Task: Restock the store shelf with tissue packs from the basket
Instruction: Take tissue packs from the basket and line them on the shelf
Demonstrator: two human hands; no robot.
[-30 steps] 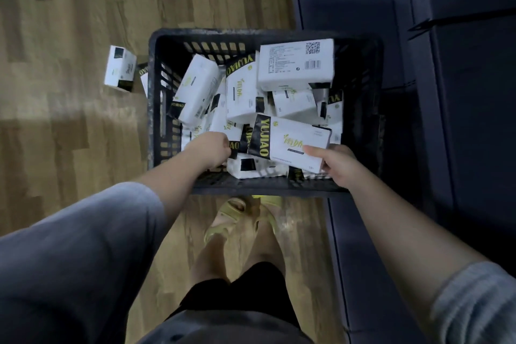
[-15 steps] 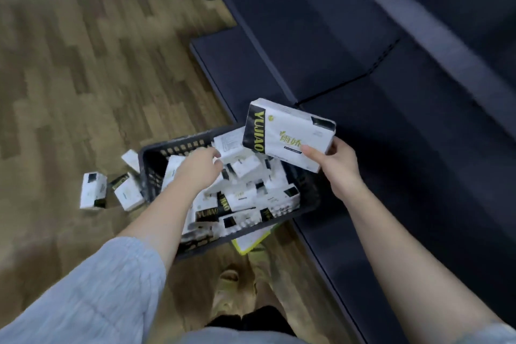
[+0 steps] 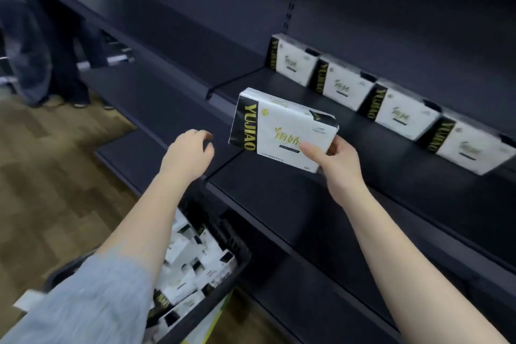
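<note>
Held tissue pack (image 3: 282, 130): white with a black "YUJIAO" band on its left end, raised in front of the dark shelf (image 3: 279, 190), printed face toward the camera, tilted with the right end lower.
Right hand (image 3: 336, 160): arm stretched forward and up; grip closed on the pack's lower right corner, thumb (image 3: 310, 149) on the printed face, other fingers behind it.
Left hand (image 3: 190, 155): arm extended forward, palm down, fingers loosely curled and spread, holding nothing; it hovers just left of the pack, apart from it.
Shelved packs (image 3: 402, 107): four of the same kind stand in a row at the back of the shelf, up and to the right of the held one.
Basket (image 3: 237, 265): dark plastic, on the floor under the left forearm, full of jumbled packs.
Floor (image 3: 42, 190): wood-pattern, to the left.
Far left: another person's legs (image 3: 64, 64), blurred.
</note>
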